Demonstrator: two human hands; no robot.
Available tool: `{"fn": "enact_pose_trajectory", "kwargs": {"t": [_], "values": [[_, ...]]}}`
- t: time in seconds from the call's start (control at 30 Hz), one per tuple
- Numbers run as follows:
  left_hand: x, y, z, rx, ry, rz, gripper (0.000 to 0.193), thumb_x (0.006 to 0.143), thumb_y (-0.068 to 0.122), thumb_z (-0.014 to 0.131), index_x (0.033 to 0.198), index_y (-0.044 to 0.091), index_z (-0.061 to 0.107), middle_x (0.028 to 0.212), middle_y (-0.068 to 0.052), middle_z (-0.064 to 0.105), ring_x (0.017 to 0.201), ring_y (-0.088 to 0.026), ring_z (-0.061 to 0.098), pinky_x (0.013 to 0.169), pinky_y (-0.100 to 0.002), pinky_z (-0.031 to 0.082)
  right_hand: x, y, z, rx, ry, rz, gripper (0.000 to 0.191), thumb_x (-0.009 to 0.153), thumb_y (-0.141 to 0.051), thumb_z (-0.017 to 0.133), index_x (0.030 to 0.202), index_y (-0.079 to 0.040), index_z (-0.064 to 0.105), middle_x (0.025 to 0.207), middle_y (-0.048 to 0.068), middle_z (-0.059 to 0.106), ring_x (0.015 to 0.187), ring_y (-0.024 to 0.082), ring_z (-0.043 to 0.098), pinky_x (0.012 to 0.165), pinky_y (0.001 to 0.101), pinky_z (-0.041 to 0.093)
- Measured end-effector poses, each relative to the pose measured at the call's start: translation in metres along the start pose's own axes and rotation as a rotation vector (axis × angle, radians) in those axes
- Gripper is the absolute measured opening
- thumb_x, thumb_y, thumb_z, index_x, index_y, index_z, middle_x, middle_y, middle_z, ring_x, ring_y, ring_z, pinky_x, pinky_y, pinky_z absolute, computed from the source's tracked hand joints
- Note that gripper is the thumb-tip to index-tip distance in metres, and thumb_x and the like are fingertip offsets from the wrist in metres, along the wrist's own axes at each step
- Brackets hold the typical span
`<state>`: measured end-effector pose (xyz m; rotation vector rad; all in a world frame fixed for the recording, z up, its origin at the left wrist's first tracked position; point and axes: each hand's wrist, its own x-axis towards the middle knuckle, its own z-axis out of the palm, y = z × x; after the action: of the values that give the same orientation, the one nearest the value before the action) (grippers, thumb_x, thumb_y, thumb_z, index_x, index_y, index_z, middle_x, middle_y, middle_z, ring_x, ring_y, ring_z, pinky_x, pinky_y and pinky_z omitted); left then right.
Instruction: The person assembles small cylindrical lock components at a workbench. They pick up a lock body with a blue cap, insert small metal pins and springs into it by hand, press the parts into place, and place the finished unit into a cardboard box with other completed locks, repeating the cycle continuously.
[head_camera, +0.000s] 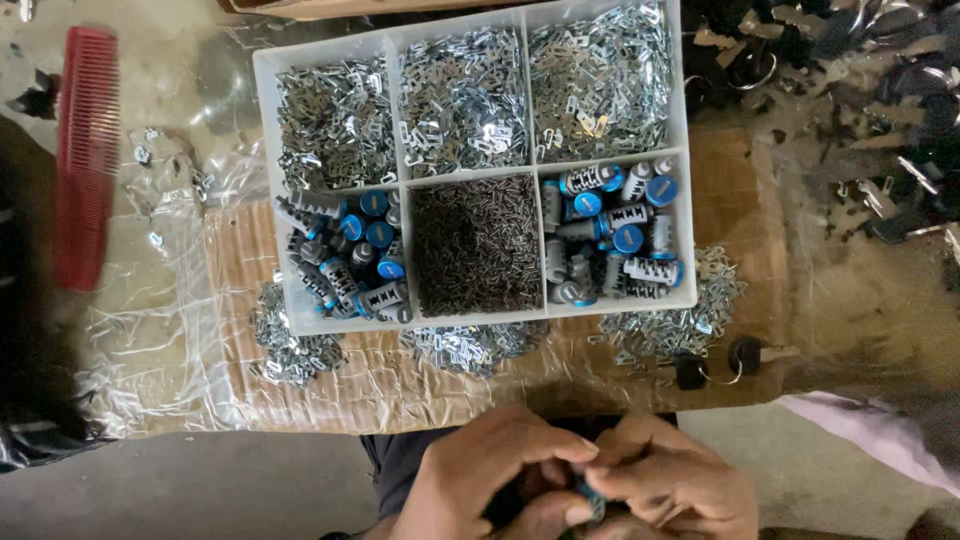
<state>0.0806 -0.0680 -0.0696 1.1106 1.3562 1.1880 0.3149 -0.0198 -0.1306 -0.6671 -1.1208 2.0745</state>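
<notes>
Head view: left hand (490, 470) and right hand (675, 485) meet below the bench's (760, 200) near edge, fingers pinched together on a small blue-tipped cylinder (592, 497), mostly hidden. Tray (400, 185) mid-bench holds metal clips, pins, more cylinders. Red comb (85, 155) at left edge.

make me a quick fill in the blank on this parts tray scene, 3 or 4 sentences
1. The white tray is divided into ____ compartments.
2. The comb lying at the far left is ____ in colour.
3. The small dark springs fill the bottom ____ compartment.
4. The left hand and right hand are pressed together around a small part with a ____ end.

Missing words: six; red; middle; blue
</notes>
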Motion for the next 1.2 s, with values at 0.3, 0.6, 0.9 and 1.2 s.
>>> {"fn": "enact_pose_trajectory", "kwargs": {"t": [0.3, 0.6, 0.9, 1.2], "values": [[0.016, 0.003, 0.0, 0.977, 0.068, 0.419, 0.032, 0.09, 0.021, 0.073, 0.117, 0.005, 0.076, 0.11, -0.013, 0.069, 0.103, -0.028, 0.063, 0.086, -0.038, 0.058, -0.02, -0.012, -0.028, 0.15, 0.087, 0.023, 0.047, 0.081, 0.026, 0.078, 0.125, 0.01, 0.068, 0.127, 0.035, 0.059, 0.101, 0.038, 0.072, 0.075, 0.0459, 0.069], [-0.027, 0.0, 0.011, 0.147, 0.34, 0.137, 0.016, 0.081, 0.007, 0.088, 0.092, 0.013, 0.077, 0.091, -0.002, 0.08, 0.086, -0.017, 0.078, 0.082, -0.035, 0.063, -0.006, 0.002, -0.001, 0.108, 0.084, 0.163, 0.043, 0.08, 0.017, 0.08, 0.121, 0.013, 0.068, 0.125, 0.038, 0.063, 0.105, 0.038, 0.074, 0.081, 0.043, 0.067], [-0.034, 0.007, -0.03, 0.447, 0.039, 0.342, 0.02, 0.081, 0.013, 0.082, 0.099, 0.006, 0.078, 0.098, -0.01, 0.072, 0.089, -0.025, 0.072, 0.083, -0.036, 0.06, 0.007, 0.013, 0.02, -0.012, -0.007, 0.166, 0.036, 0.084, 0.012, 0.08, 0.12, 0.013, 0.074, 0.121, 0.037, 0.067, 0.098, 0.03, 0.076, 0.08, 0.0327, 0.064], [-0.052, 0.0, -0.042, 0.447, 0.091, 0.4, 0.02, 0.084, 0.011, 0.078, 0.102, 0.004, 0.075, 0.101, -0.01, 0.072, 0.091, -0.023, 0.072, 0.083, -0.037, 0.061, 0.006, 0.026, 0.033, 0.079, -0.045, 0.174, 0.033, 0.083, 0.013, 0.079, 0.116, 0.01, 0.073, 0.115, 0.033, 0.067, 0.102, 0.035, 0.074, 0.081, 0.0383, 0.065]]}}
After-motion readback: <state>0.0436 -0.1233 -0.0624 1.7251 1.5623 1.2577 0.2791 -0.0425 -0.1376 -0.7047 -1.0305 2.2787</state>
